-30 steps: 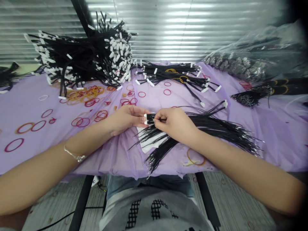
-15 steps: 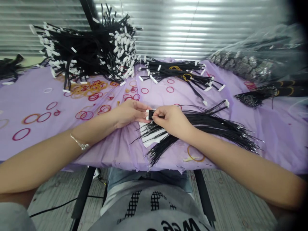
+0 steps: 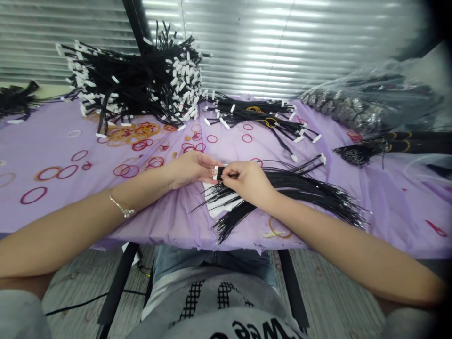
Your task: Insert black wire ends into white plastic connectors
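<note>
My left hand pinches a small white connector between thumb and fingers at the middle of the table. Right beside it, the closed fingertips of my right hand grip black wires where they enter the connector. Loose black wires with bare metal tips fan out to the right, passing under my right hand and wrist. Another wire bunch lies nearer the front edge. Beneath the wires is a white sheet, partly covered.
A large heap of black cables with white connectors stands at the back left. Banded cable bundles lie behind my hands. Rubber bands are scattered over the purple cloth. Plastic bags and a dark wire bundle are at the right.
The view has shifted slightly, so the background sits lower. Both hands keep nearly the same hold at the connector, with only small finger movement.
</note>
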Demonstrator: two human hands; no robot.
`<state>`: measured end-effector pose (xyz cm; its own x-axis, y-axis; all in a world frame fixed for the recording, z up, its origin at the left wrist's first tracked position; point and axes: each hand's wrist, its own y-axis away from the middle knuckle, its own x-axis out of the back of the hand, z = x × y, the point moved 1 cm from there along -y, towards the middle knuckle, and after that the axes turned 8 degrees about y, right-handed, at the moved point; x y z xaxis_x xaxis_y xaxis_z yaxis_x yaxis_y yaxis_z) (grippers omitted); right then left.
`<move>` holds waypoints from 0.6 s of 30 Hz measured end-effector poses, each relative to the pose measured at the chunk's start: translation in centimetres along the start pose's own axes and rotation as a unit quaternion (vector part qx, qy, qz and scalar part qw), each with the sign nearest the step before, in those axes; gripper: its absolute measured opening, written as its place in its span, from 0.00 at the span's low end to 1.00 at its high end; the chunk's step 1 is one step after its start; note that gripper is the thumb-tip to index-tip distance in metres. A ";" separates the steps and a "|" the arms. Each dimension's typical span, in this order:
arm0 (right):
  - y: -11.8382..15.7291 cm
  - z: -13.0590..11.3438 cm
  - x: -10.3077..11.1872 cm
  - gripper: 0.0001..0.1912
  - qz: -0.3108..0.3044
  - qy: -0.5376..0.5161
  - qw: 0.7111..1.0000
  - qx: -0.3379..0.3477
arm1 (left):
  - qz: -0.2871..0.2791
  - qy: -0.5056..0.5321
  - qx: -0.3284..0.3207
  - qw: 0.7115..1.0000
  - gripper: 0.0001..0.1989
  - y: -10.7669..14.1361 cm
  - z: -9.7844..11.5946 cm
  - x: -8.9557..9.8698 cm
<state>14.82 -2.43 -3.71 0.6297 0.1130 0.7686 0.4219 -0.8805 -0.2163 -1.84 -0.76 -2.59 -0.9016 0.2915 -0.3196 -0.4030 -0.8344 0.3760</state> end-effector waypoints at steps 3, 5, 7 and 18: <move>0.0 0.0 -0.1 0.07 0.014 0.001 1.000 -0.007 | 0.000 -0.008 -0.001 1.000 0.11 0.0 0.0 0.0; 0.0 0.0 -0.1 0.07 0.020 -0.003 1.000 -0.011 | 0.000 -0.010 -0.002 1.000 0.10 0.0 0.0 -0.1; -0.1 -0.1 0.0 0.07 0.019 -0.003 1.000 -0.015 | 0.001 -0.008 -0.003 1.000 0.10 0.1 0.0 -0.1; -0.2 -0.1 -0.2 0.07 -0.006 0.007 1.000 -0.012 | -0.008 -0.007 -0.005 1.000 0.09 0.1 0.0 0.0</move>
<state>14.51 -2.30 -3.76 0.6144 0.1177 0.7802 0.4145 -0.8895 -0.1923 -1.86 -0.84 -2.50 -0.8970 0.3124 -0.3127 -0.4167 -0.8337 0.3624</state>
